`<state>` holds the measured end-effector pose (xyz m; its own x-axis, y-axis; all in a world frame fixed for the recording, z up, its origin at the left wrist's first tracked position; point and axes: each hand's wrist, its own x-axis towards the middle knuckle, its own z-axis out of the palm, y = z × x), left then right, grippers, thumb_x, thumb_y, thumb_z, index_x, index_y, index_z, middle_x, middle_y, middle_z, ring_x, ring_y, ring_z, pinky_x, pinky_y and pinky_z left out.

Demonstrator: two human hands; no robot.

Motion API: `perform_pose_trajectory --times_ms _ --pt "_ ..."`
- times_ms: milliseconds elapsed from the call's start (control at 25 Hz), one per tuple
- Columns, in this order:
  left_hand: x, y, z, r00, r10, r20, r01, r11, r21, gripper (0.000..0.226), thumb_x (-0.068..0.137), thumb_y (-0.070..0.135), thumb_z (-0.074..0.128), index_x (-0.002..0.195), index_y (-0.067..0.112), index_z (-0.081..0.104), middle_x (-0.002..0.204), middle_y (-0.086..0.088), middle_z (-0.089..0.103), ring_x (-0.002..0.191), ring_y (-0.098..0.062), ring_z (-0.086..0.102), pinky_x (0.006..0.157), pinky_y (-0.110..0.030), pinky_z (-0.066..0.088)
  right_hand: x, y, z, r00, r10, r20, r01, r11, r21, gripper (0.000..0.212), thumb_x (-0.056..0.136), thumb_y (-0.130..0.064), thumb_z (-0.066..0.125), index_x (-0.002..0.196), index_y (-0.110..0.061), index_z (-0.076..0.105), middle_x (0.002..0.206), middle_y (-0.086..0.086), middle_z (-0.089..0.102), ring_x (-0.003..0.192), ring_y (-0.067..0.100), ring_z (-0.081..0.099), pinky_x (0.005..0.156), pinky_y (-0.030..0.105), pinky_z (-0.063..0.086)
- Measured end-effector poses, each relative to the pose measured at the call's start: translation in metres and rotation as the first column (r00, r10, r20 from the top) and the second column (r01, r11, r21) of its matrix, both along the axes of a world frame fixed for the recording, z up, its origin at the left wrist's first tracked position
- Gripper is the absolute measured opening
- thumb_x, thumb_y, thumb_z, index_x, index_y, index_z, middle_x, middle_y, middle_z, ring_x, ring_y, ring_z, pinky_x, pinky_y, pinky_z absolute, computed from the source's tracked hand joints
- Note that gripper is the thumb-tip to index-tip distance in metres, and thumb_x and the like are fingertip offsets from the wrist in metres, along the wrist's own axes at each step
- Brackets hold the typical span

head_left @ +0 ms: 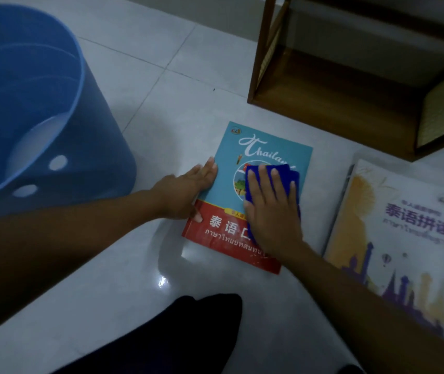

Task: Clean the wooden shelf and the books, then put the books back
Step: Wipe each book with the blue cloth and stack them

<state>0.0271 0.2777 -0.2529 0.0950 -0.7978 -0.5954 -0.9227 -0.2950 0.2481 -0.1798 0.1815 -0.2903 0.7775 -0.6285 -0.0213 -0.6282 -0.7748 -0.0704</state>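
Observation:
A teal and red book [266, 147] with "Thailand" on its cover lies flat on the tiled floor. My right hand [272, 209] lies flat with straight fingers on a folded blue cloth [283, 171], pressing it onto the cover. My left hand [188, 193] rests flat on the floor, with its fingers against the book's left edge and its thumb on the red band. To the right, a pale book [404, 238] with purple spires lies on top of a stack. An empty dark wooden shelf [336, 98] stands on the floor beyond the books.
A large blue plastic tub [40, 117] with holes near its rim stands at the left, a little water visible inside. My dark-clothed knee [188, 333] is at the bottom centre. The glossy white floor tiles [139, 49] stretch between tub and shelf.

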Motion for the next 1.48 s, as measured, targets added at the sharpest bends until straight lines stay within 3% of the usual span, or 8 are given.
perform_pose_trajectory --times_ms 160,320,600,840,1040,1240,1360,1480 --pt "0.000 0.000 0.000 1.000 -0.002 0.021 0.002 1.000 -0.003 0.118 0.078 0.035 0.073 0.147 0.024 -0.022 0.157 0.004 -0.024 0.148 -0.020 -0.002 0.112 -0.056 0.026 -0.012 0.043 -0.002 0.940 0.342 -0.008 -0.342 0.940 -0.004 0.059 0.097 -0.042 0.025 0.150 -0.016 0.029 0.156 0.008 0.027 0.145 0.029 0.021 0.115 0.052 0.020" --pt "0.002 0.001 -0.001 1.000 -0.023 -0.001 0.023 1.000 -0.014 0.118 0.078 0.035 0.073 0.146 0.024 -0.023 0.156 0.005 -0.025 0.148 -0.020 -0.003 0.112 -0.056 0.027 -0.057 -0.004 0.005 0.693 0.717 -0.072 -0.719 0.695 -0.002 0.052 0.102 -0.041 0.027 0.152 -0.026 0.022 0.159 -0.002 0.019 0.147 0.020 0.013 0.118 0.045 0.008" --pt "0.013 0.000 -0.007 0.996 -0.085 -0.023 0.084 0.995 -0.048 0.119 0.076 0.049 0.071 0.147 0.024 -0.022 0.158 0.001 -0.021 0.148 -0.021 0.001 0.112 -0.048 0.029 -0.013 0.032 -0.005 0.981 0.181 0.075 -0.179 0.984 -0.022 0.060 0.092 -0.042 0.041 0.147 -0.020 0.032 0.152 0.006 0.037 0.141 0.027 0.031 0.116 0.050 0.018" --pt "0.031 -0.003 -0.002 0.970 -0.230 -0.074 0.231 0.973 0.005 0.129 0.070 0.052 0.074 0.138 0.028 -0.033 0.152 0.004 -0.032 0.147 -0.019 -0.010 0.116 -0.050 0.015 -0.024 0.026 0.010 0.686 0.707 0.173 -0.725 0.683 0.083 0.050 0.096 -0.033 0.052 0.144 -0.024 0.041 0.141 0.003 0.047 0.136 0.022 0.035 0.117 0.044 0.022" --pt "0.028 0.005 -0.006 0.976 -0.198 -0.090 0.189 0.977 -0.100 0.138 0.069 0.036 0.082 0.135 0.029 -0.039 0.161 -0.005 -0.003 0.140 -0.026 0.030 0.110 -0.036 0.028 -0.009 0.036 0.006 0.864 0.488 0.124 -0.496 0.867 0.040 0.048 0.100 -0.039 0.030 0.146 -0.026 0.036 0.149 -0.001 0.041 0.142 0.024 0.026 0.117 0.048 0.010" --pt "0.023 0.004 0.000 0.984 -0.156 -0.084 0.148 0.984 -0.094 0.138 0.071 0.028 0.082 0.130 0.019 -0.043 0.160 -0.006 0.007 0.125 -0.027 0.043 0.105 -0.031 0.027 0.006 0.024 0.006 0.571 0.818 0.063 -0.820 0.566 0.083 0.048 0.103 -0.041 0.031 0.150 -0.031 0.027 0.156 -0.008 0.027 0.147 0.018 0.013 0.118 0.048 0.009" --pt "0.023 0.003 0.000 0.980 -0.148 -0.132 0.142 0.988 -0.060 0.137 0.073 0.025 0.081 0.130 0.021 -0.044 0.160 -0.005 0.010 0.128 -0.026 0.041 0.106 -0.032 0.029 0.013 0.023 0.008 0.676 0.728 0.112 -0.736 0.662 0.140 0.047 0.102 -0.045 0.026 0.148 -0.035 0.029 0.156 -0.011 0.027 0.147 0.014 0.012 0.119 0.046 0.005" --pt "0.027 0.003 -0.002 0.969 -0.157 -0.193 0.149 0.987 -0.059 0.143 0.070 0.031 0.082 0.125 0.035 -0.049 0.157 -0.009 0.019 0.129 -0.027 0.043 0.108 -0.038 0.038 0.016 0.028 0.004 0.936 0.317 0.154 -0.334 0.937 0.104 0.049 0.100 -0.046 0.026 0.146 -0.031 0.035 0.153 -0.006 0.035 0.145 0.019 0.023 0.118 0.047 0.007"
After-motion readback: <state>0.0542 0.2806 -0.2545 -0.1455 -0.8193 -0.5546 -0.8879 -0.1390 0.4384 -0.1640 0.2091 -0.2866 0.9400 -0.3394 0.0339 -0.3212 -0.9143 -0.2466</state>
